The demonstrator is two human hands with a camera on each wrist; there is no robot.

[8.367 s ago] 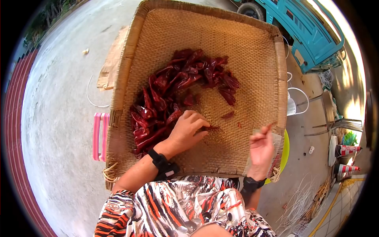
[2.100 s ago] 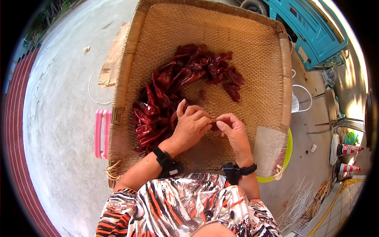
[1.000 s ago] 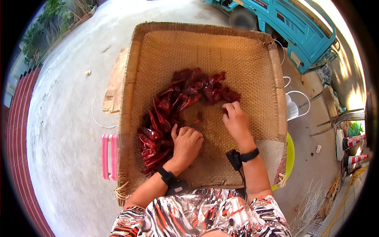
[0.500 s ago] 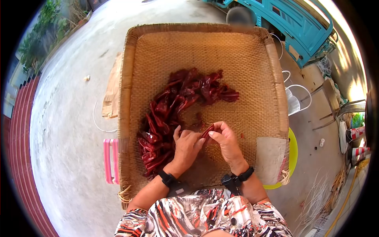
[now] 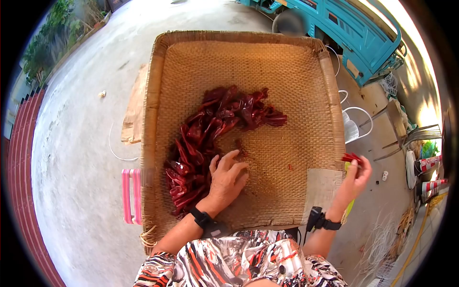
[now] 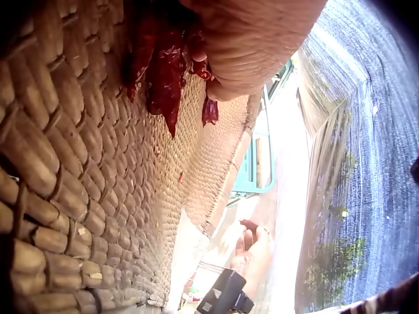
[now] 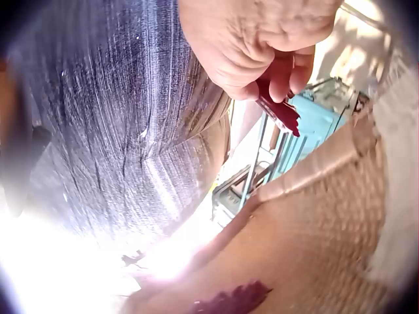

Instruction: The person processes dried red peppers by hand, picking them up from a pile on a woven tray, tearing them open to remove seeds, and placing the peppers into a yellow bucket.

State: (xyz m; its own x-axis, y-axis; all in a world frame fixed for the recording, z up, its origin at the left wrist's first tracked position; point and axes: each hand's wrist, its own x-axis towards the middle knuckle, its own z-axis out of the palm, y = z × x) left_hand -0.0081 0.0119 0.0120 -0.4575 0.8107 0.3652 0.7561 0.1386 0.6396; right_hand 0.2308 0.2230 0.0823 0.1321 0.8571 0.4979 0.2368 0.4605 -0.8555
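Observation:
A big woven tray (image 5: 152, 95) holds a curved pile of dried red chilies (image 5: 217, 117). My left hand (image 5: 230, 168) lies on the weave at the pile's near end, fingers spread and relaxed; in the left wrist view, chilies (image 6: 163, 72) sit just under its palm. My right hand (image 5: 355, 172) is raised past the tray's right edge and pinches a small red chili piece (image 5: 350, 157) between thumb and fingers. The right wrist view shows that chili piece (image 7: 280, 110) sticking out below the curled fingers, with the tray (image 7: 327, 216) beneath.
The tray rests on a pink stool (image 5: 130, 196) over a concrete floor (image 5: 76, 143). Cardboard (image 5: 133, 112) pokes out at the tray's left. A yellow-green basin (image 5: 348, 206) sits under the right corner. A white wire frame (image 5: 355, 125) and a teal vehicle (image 5: 366, 33) stand on the right.
My right hand has carried the chili piece from the middle of the tray out past its right edge. My left hand has let go of it and spread flat on the weave.

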